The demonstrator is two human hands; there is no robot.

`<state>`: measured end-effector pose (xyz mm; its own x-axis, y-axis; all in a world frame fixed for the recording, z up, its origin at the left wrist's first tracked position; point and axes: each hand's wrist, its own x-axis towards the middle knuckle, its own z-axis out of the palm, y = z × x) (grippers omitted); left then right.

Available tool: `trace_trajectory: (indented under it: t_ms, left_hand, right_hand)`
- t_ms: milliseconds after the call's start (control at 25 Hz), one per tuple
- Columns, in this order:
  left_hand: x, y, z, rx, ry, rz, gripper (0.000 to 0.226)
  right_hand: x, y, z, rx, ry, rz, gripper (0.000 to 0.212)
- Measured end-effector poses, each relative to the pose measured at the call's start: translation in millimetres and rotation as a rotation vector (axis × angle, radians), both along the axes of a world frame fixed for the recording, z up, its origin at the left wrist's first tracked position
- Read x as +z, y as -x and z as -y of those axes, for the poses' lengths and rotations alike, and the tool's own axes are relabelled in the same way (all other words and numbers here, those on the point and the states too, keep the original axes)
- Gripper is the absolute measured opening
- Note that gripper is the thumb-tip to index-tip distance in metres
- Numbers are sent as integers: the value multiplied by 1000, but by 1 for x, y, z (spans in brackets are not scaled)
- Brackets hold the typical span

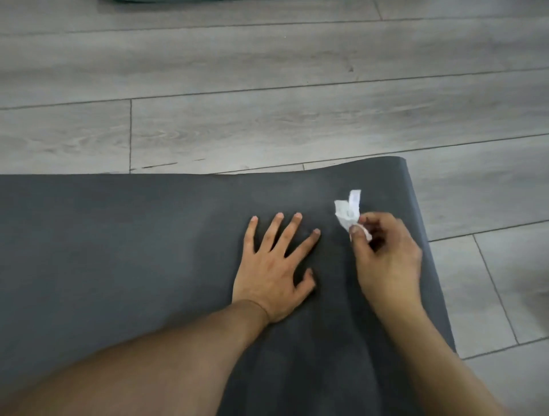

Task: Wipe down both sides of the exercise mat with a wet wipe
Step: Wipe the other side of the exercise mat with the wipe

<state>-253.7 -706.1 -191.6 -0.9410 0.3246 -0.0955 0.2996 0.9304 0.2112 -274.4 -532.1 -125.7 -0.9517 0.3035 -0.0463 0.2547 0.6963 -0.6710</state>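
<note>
A dark grey exercise mat (124,237) lies flat on the floor and fills the lower part of the head view. Its right end runs from upper middle down to the right. My left hand (274,267) rests palm down on the mat with its fingers spread. To the right of it, my right hand (386,255) pinches a small crumpled white wet wipe (347,212) between thumb and fingertips. The wipe sticks up from the fingers just above the mat, near its far right corner.
Grey wood-look floor planks (267,104) surround the mat beyond its far edge and to the right. A dark object (166,1) barely shows at the top edge of the view.
</note>
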Motion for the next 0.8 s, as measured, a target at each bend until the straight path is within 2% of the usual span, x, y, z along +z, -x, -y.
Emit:
trace_trajectory:
  t_ms: [120,200,280,320,400,480,600,680,800]
  left_hand:
    - [-1,-1,1,-12,-22,-15,61]
    - [-5,0,1,-26,-16,-46,60]
    - [-8,1,2,-23,-13,-72,60]
    - [-8,0,1,-13,-14,-86,60]
    - [-6,0,-5,-9,3,-89,64]
    - [-4,-2,-5,-1,25,-84,67]
    - [-5,0,-6,5,43,-103,68]
    - [-5,-2,-6,8,36,-109,67]
    - [-7,0,-6,3,27,-130,62]
  right_hand:
    - [-15,72,50,149,-29,-40,7]
    - [-36,88,86,284,-67,-50,6]
    - [-47,87,92,395,-246,-136,10]
    - [-51,90,74,396,-342,-159,14]
    - [-51,99,12,240,-500,-118,20]
    - [-47,102,-43,77,-540,-33,20]
    - [-51,104,-55,-79,-494,1,16]
    - [-52,105,-32,-134,-355,2,15]
    - [-50,98,26,199,-167,-97,12]
